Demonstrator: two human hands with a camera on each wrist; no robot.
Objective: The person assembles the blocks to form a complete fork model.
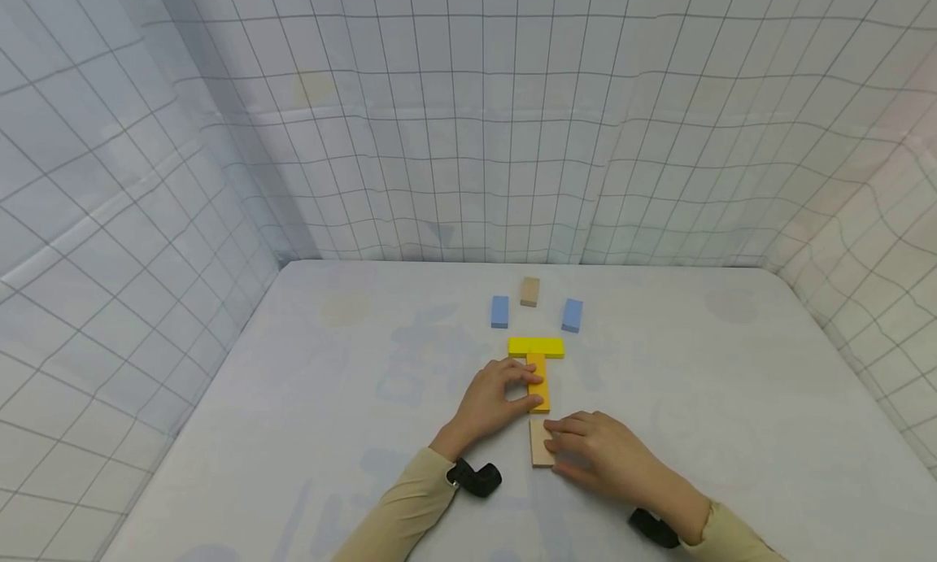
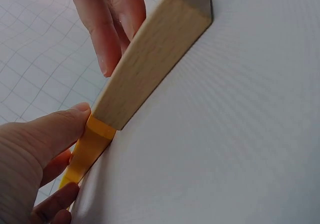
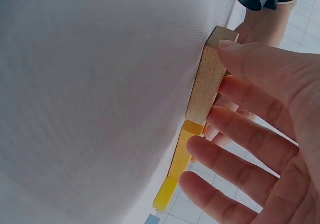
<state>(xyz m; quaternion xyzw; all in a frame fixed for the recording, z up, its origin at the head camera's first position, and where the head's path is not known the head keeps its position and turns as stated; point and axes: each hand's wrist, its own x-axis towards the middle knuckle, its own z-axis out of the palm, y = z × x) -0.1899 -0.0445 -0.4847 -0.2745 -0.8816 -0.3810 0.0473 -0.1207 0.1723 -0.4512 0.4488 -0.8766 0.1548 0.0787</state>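
Observation:
An orange block (image 1: 538, 371) lies lengthwise on the table, its far end meeting a yellow block (image 1: 536, 347) set crosswise. My left hand (image 1: 494, 395) holds the orange block between curled fingers and thumb, the thumb near its close end. In line behind it lies a plain wooden block (image 1: 540, 444); whether their ends touch, I cannot tell. My right hand (image 1: 603, 456) is on the wooden block's right side. In the right wrist view its thumb (image 3: 240, 51) rests on the block's near end, and the spread, nearly straight fingers (image 3: 255, 129) lie along the side.
Beyond the yellow block are two blue blocks (image 1: 500, 311) (image 1: 573, 315) standing apart, with a smaller wooden block (image 1: 530, 291) between and behind them. White grid-patterned curtains (image 1: 468, 139) enclose the white table (image 1: 351, 342) at the back and sides. Each wrist wears a black device.

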